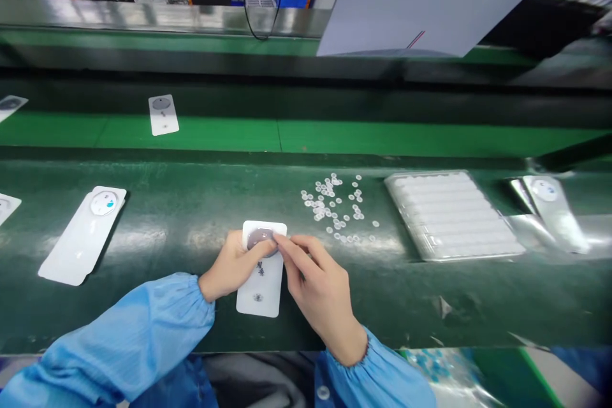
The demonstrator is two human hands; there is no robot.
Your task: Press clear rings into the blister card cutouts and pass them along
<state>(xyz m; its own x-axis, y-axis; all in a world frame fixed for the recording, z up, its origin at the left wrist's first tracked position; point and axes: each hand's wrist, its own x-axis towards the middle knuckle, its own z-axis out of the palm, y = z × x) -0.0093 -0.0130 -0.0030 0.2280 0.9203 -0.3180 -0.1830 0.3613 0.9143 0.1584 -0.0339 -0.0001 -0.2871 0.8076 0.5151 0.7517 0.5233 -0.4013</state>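
A white rectangular card (262, 287) with a round grey blister at its top lies on the dark green bench (191, 217) in front of me. My left hand (234, 268) grips the card's left side, thumb on the blister. My right hand (318, 287) pinches at the blister's right edge with thumb and forefinger; whatever is between the fingertips is too small to make out. Several tiny clear round discs (335, 207) are scattered just beyond my right hand.
A clear plastic tray stack (452, 213) sits right of the discs, with clear blister packs (549, 210) farther right. Finished white cards (86, 233) lie at left. Another card (163, 115) rides the bright green conveyor (335, 134) behind. A grey board leans at the back right.
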